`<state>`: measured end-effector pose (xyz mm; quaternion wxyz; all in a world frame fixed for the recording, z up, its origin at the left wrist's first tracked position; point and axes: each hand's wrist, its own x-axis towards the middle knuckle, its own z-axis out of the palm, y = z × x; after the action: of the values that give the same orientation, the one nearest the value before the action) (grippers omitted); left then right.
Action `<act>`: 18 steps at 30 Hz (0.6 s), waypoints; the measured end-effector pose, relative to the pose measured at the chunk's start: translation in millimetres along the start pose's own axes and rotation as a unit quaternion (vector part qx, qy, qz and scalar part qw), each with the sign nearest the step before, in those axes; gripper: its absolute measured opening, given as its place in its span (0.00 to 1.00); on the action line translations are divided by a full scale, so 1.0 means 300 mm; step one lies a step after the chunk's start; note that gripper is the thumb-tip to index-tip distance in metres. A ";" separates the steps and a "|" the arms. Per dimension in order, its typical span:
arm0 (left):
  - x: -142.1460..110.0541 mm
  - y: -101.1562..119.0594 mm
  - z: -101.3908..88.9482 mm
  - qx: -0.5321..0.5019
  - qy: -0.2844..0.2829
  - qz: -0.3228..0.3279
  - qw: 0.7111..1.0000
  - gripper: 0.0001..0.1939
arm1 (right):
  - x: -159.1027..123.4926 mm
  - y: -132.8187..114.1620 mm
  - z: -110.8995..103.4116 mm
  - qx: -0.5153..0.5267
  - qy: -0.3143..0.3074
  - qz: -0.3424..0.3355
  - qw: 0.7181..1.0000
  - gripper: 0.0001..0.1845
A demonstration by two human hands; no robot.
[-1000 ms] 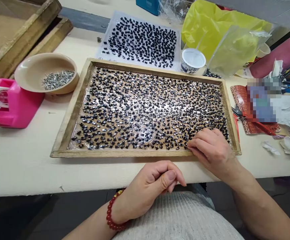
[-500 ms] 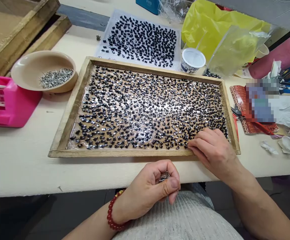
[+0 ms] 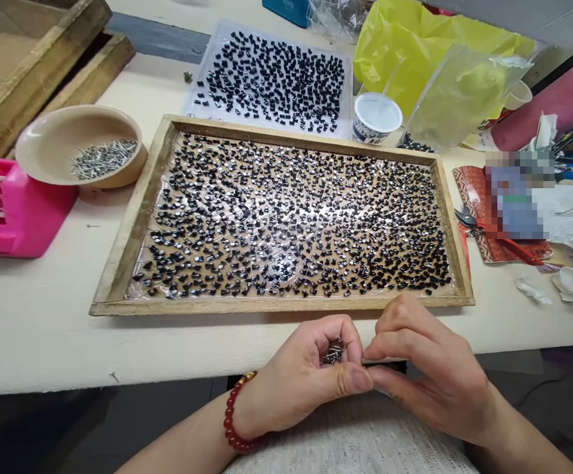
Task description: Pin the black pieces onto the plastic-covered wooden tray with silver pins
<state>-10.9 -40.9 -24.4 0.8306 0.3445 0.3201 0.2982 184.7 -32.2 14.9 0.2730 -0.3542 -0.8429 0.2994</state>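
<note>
My left hand (image 3: 306, 375) is cupped at the table's near edge, closed round a small heap of metal pins (image 3: 334, 352); a red bead bracelet sits on its wrist. My right hand (image 3: 427, 368) is beside it, thumb and fingertips pinched together right at the pins. Just beyond both hands lies a wooden tray (image 3: 133, 224) lined with clear film and covered with several rows of small black pieces (image 3: 291, 217).
A beige bowl (image 3: 44, 141) of metal pins (image 3: 101, 158) and a pink tape dispenser (image 3: 20, 210) stand at the left. Behind the tray are a plastic sheet of black pieces (image 3: 271, 79), a white cup (image 3: 377, 117), a yellow bag (image 3: 414, 52). Scissors and clutter lie right.
My right hand has left the tray's near right corner and come back to my left hand. The left hand has uncurled a little, showing the pins in it.
</note>
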 end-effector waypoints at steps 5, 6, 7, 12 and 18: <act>0.018 -0.007 0.007 -0.018 -0.009 -0.030 0.999 0.24 | -0.001 0.012 0.012 0.044 0.021 0.000 0.999 0.03; 0.021 -0.008 0.007 -0.018 -0.009 -0.030 0.999 0.24 | -0.002 0.014 0.011 0.048 0.019 0.000 0.999 0.03; 0.023 -0.009 0.006 -0.018 -0.009 -0.029 0.999 0.24 | -0.002 0.015 0.010 0.051 0.017 -0.001 0.999 0.02; 0.023 -0.011 0.005 -0.037 -0.028 -0.020 0.999 0.22 | 0.010 0.037 0.000 0.042 0.035 0.011 0.998 0.04; -0.003 -0.015 0.004 -0.012 -0.086 -0.057 0.995 0.18 | 0.069 0.167 0.000 -0.189 0.119 0.049 0.974 0.06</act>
<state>-9.2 -44.6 -26.8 0.8746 0.3402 0.2630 0.2239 194.2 12.1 -14.9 0.2846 -0.4730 -0.8274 0.1035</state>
